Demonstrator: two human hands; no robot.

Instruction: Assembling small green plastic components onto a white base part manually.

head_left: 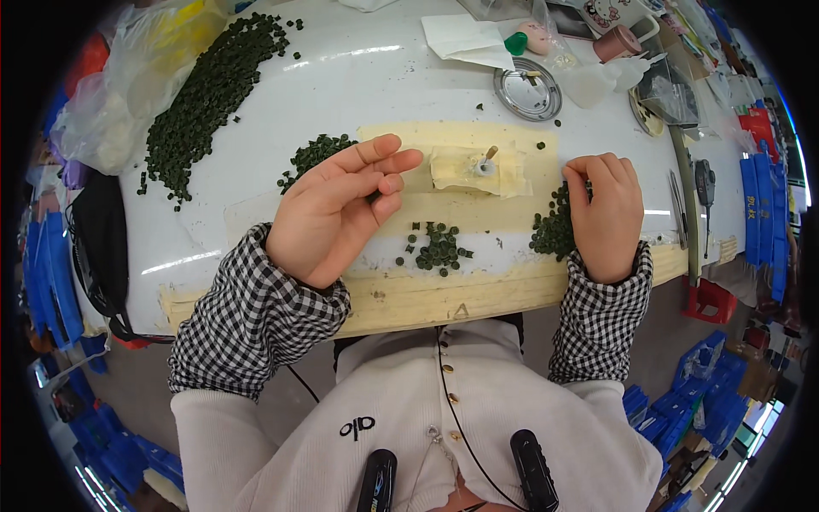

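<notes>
My left hand [337,209] is raised over the table, palm turned inward. Its thumb and fingers curl together, and a small dark green part shows partly between them. To the right, my right hand [607,213] is closed in a pinch beside a pile of dark green parts [554,226]; what its fingertips hold, if anything, is hidden. Between the hands, a small fixture with an upright brown-tipped pin [490,154] sits on a taped yellowish block [452,175]. Nearer me lies a loose group of small spool-shaped green parts [439,249].
A large heap of green parts [205,111] covers the far left, with a smaller pile [320,154] behind my left hand. At the far right are a round metal lid [528,90], a white paper [467,41] and tweezers [678,205]. Yellowish tape [409,303] lines the front edge.
</notes>
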